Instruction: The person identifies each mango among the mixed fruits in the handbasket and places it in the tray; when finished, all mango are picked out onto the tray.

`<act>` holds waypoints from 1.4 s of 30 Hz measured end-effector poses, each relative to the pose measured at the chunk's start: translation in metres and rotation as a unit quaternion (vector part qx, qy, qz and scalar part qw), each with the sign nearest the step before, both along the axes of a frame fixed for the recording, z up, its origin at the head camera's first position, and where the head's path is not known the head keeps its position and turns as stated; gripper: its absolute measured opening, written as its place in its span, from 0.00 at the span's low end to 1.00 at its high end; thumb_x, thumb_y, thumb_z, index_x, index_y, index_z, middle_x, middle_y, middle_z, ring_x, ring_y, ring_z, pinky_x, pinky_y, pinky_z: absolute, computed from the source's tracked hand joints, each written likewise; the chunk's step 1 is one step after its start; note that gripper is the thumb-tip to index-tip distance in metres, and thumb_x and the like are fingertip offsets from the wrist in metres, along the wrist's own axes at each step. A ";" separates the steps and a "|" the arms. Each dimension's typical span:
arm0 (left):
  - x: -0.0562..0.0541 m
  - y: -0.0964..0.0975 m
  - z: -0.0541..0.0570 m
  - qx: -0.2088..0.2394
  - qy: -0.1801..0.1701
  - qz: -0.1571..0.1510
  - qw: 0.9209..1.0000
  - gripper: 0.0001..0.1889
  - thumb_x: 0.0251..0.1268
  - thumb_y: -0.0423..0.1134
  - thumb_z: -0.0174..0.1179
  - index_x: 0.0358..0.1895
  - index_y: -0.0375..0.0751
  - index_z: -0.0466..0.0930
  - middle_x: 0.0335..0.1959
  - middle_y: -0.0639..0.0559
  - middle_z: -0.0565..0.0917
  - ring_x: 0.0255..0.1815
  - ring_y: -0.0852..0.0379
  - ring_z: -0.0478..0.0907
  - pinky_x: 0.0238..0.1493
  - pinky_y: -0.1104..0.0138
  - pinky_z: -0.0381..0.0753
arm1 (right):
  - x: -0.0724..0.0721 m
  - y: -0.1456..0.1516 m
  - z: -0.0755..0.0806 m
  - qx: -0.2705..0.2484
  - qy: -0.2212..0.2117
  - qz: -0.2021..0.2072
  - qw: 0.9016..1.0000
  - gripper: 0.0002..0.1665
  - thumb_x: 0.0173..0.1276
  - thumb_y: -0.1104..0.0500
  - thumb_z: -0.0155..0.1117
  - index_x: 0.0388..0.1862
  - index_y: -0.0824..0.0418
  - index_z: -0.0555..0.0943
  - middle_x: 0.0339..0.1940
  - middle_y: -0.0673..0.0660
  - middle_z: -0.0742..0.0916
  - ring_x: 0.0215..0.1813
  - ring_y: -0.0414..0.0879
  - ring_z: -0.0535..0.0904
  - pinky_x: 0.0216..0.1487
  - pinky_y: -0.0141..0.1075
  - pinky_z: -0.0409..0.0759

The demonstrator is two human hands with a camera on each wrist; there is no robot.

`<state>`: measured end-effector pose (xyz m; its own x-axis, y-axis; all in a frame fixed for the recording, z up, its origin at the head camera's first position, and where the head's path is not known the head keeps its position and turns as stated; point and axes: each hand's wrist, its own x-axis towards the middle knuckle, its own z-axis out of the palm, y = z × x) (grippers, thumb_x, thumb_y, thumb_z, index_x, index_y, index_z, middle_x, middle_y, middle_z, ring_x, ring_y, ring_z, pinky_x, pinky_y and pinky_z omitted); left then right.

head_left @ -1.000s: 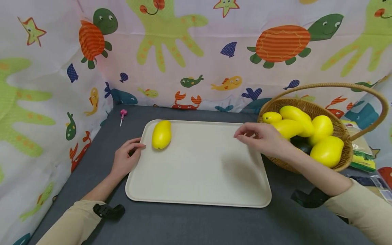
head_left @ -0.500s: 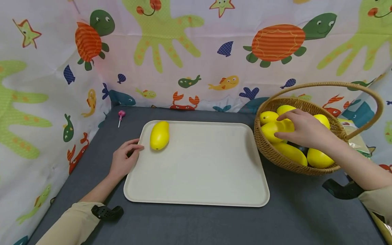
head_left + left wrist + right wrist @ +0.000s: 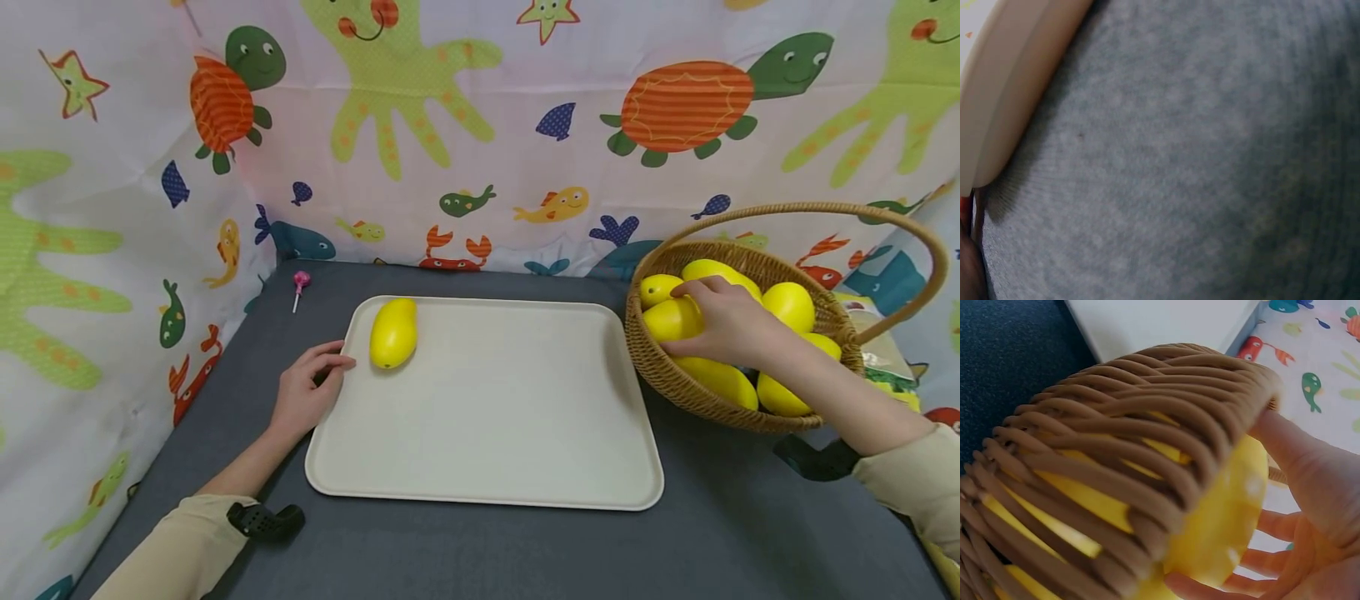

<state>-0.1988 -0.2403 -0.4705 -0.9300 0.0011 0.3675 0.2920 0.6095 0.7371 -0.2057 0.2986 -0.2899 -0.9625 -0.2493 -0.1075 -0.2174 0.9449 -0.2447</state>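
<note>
My right hand [image 3: 731, 325] reaches into a wicker basket [image 3: 675, 392] at the right, its thumb and fingers around a smooth yellow fruit [image 3: 672, 320]. In the right wrist view the yellow fruit [image 3: 1225, 512] shows between the thumb and the curled fingers, partly behind the basket's woven side [image 3: 1116, 444]. My left hand [image 3: 309, 387] rests with relaxed fingers at the left rim of a cream tray [image 3: 487, 400]. A mango-shaped yellow fruit [image 3: 393, 333] lies in the tray's far left corner. The left wrist view shows mostly grey cloth and the tray's edge [image 3: 1010, 94].
Several other yellow fruits [image 3: 789, 307] fill the basket, under its tall arched handle [image 3: 810, 208]. A pink lollipop [image 3: 301, 281] lies on the grey cloth [image 3: 480, 550] at the back left. Plastic packets [image 3: 888, 358] sit behind the basket, and a printed curtain [image 3: 480, 125] hangs behind everything.
My right hand has moved right from over the tray's far right corner into the basket, and its fingers have closed around a yellow fruit. My left hand stays at the tray rim.
</note>
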 end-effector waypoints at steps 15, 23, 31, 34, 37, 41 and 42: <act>0.002 0.001 0.002 -0.001 0.009 -0.003 1.000 0.09 0.66 0.29 0.58 0.41 0.39 0.88 0.56 0.44 0.80 0.49 0.47 0.79 0.40 0.81 0.70 | 0.009 0.005 0.000 -0.022 0.047 -0.022 0.998 0.52 0.54 0.36 0.72 0.65 0.69 0.67 0.57 0.75 0.73 0.52 0.67 0.68 0.45 0.59 0.71; 0.001 0.000 0.001 -0.004 0.004 0.000 1.000 0.09 0.66 0.29 0.58 0.41 0.40 0.88 0.56 0.44 0.80 0.50 0.47 0.79 0.40 0.81 0.70 | 0.021 0.012 0.015 -0.051 0.073 -0.043 0.995 0.52 0.55 0.36 0.71 0.66 0.69 0.67 0.63 0.76 0.69 0.58 0.70 0.64 0.48 0.64 0.68; 0.000 0.000 0.003 -0.009 -0.007 0.008 1.000 0.09 0.67 0.30 0.57 0.41 0.41 0.88 0.57 0.46 0.80 0.50 0.48 0.79 0.41 0.79 0.71 | 0.035 0.000 0.028 -0.087 0.097 -0.043 0.991 0.49 0.57 0.39 0.72 0.68 0.64 0.66 0.62 0.71 0.71 0.51 0.64 0.67 0.41 0.55 0.69; -0.001 0.000 0.003 -0.009 -0.010 0.009 1.000 0.09 0.67 0.30 0.57 0.41 0.41 0.88 0.57 0.46 0.80 0.50 0.48 0.78 0.41 0.77 0.72 | 0.040 -0.012 0.029 -0.109 0.095 -0.035 0.989 0.49 0.57 0.40 0.73 0.69 0.63 0.66 0.62 0.69 0.71 0.51 0.63 0.68 0.40 0.53 0.70; -0.001 0.000 0.004 -0.010 -0.012 0.010 1.000 0.09 0.67 0.31 0.58 0.42 0.42 0.88 0.57 0.46 0.80 0.51 0.48 0.78 0.42 0.78 0.72 | 0.043 -0.028 0.028 -0.132 0.099 -0.018 0.986 0.47 0.56 0.42 0.74 0.69 0.61 0.67 0.61 0.66 0.73 0.51 0.60 0.69 0.41 0.52 0.72; -0.001 0.000 0.003 -0.009 -0.013 0.007 1.000 0.09 0.67 0.30 0.58 0.42 0.41 0.88 0.57 0.45 0.79 0.51 0.47 0.79 0.42 0.79 0.71 | 0.042 -0.049 0.023 -0.160 0.102 0.007 0.982 0.45 0.57 0.43 0.74 0.68 0.59 0.68 0.62 0.63 0.74 0.52 0.57 0.71 0.45 0.52 0.76; -0.001 0.000 0.003 -0.008 -0.013 0.006 1.000 0.09 0.67 0.30 0.58 0.42 0.42 0.88 0.58 0.45 0.79 0.51 0.47 0.79 0.42 0.79 0.71 | 0.041 -0.054 0.021 -0.166 0.102 0.012 0.981 0.45 0.57 0.44 0.75 0.68 0.59 0.68 0.62 0.62 0.74 0.53 0.57 0.70 0.46 0.54 0.77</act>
<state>-0.1994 -0.2401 -0.4675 -0.9390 -0.0049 0.3439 0.2655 0.6253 0.7339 -0.1650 0.2450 -0.2687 -0.9488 -0.2614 0.1775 -0.3155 0.8141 -0.4876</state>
